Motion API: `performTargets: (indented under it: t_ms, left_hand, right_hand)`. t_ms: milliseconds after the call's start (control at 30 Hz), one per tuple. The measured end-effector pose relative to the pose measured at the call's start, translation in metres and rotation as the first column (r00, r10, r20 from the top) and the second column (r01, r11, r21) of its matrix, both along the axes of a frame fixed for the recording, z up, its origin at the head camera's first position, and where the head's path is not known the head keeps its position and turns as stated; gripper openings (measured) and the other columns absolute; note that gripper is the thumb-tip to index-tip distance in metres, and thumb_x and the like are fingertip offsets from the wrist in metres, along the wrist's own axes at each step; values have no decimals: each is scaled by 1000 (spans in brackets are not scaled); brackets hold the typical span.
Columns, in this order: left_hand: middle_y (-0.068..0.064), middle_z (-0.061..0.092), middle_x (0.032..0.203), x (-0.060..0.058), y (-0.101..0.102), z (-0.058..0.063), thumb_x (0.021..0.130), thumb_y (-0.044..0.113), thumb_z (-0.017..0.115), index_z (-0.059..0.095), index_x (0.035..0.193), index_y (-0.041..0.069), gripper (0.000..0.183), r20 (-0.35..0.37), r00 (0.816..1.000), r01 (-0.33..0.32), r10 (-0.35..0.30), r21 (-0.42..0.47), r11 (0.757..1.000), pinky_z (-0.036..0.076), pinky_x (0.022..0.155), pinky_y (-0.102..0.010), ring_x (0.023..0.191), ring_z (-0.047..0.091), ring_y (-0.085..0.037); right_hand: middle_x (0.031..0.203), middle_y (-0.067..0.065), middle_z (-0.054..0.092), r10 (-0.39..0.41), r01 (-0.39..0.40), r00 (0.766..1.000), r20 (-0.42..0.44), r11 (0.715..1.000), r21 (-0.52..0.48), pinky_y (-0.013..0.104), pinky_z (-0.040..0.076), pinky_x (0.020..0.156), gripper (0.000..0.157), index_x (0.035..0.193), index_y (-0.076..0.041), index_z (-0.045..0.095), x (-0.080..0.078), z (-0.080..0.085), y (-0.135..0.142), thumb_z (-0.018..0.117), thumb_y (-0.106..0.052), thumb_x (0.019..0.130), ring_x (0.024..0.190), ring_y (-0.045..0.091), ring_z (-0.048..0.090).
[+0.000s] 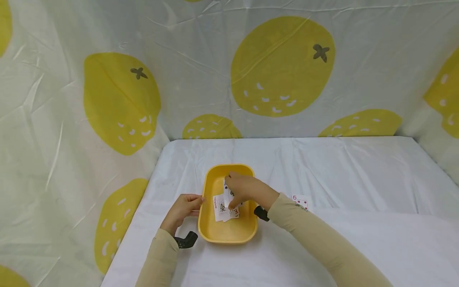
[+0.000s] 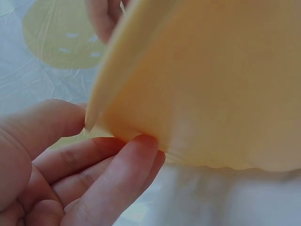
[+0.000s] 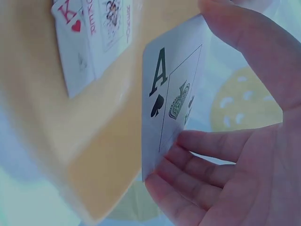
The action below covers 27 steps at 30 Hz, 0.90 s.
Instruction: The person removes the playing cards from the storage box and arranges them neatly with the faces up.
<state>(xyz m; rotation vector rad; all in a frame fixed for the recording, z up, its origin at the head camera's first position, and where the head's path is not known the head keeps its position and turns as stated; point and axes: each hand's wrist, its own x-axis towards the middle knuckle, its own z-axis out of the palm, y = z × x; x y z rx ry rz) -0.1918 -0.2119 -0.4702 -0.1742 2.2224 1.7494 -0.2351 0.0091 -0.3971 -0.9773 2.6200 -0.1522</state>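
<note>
A yellow plastic basin (image 1: 227, 234) stands on the table in the head view. At its left side my left hand (image 1: 184, 209) pinches the rim, thumb on the edge and fingers against the outer wall (image 2: 211, 94). Over the basin, my right hand (image 1: 249, 189) holds an ace of spades (image 3: 176, 92) between thumb and fingertips. The card is tilted, its face showing in the right wrist view. A joker (image 1: 218, 207) and a king of hearts (image 3: 73, 21) lie overlapping on the basin floor, partly covered by the held card in the head view.
A six of diamonds (image 1: 301, 201) lies on the white tablecloth (image 1: 358, 239) to the right, partly hidden by my right sleeve (image 1: 315, 227). Behind and to the left hangs a curtain (image 1: 201, 59) printed with yellow lemons.
</note>
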Motion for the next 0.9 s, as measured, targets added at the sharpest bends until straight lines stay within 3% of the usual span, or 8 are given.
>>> performTargets:
  t_ms: [367,633,900]
  left_hand:
    - [-20,64,93,-1,1,-1,87,15,60,60,107,-10,32,16,1000,-26,26,-18,1000,54,64,-35,75,65,-24]
    - [-14,66,88,-2,1,-1,84,20,64,64,103,-6,32,37,998,-57,59,-40,998,54,63,-33,72,64,-22]
    - [-12,66,86,-1,3,0,84,19,63,64,104,-7,32,32,998,-49,50,-39,998,55,62,-33,70,63,-20]
  right_hand:
    - [116,14,44,-84,82,996,-39,995,-50,32,45,87,88,128,4,41,-3,-2,64,78,-43,64,97,22,46]
    - [121,20,41,-118,116,993,-26,991,-67,38,44,88,88,127,8,39,3,-13,110,79,-39,65,102,28,45]
    - [113,18,44,-130,128,991,-31,990,-56,38,46,81,83,122,9,42,15,-31,153,80,-36,64,95,26,47]
